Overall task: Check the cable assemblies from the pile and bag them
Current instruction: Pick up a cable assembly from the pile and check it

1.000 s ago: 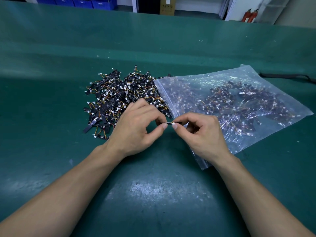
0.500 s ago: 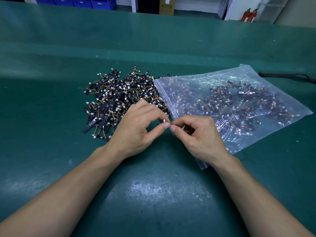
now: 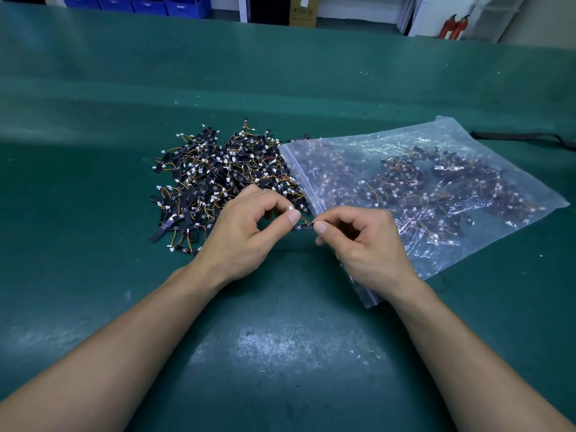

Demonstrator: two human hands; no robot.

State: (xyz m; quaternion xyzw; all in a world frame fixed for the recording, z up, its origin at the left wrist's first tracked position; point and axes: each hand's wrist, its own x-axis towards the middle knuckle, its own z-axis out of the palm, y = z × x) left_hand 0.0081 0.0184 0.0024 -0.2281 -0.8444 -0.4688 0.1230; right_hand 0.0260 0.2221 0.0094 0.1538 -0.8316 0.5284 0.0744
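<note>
Mid-task, roughly half done by eye. Pinching one cable assembly [image 3: 304,226] end to end between left hand [image 3: 246,232] and right hand [image 3: 364,244], just in front of bag [image 3: 445,129] mouth. Left of bag, up against its zip edge: big unchecked pile [image 3: 224,185]. Inside bag: many assemblies, spread flat.

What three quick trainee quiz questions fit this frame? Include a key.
1. True or false: the clear bag is empty.
2. The loose pile lies: A) left of the bag, touching its mouth edge; B) right of the bag; C) in a blue bin.
3. What do the left hand and right hand pinch between them?

Key: 1 false; 2 A; 3 one cable assembly.
</note>
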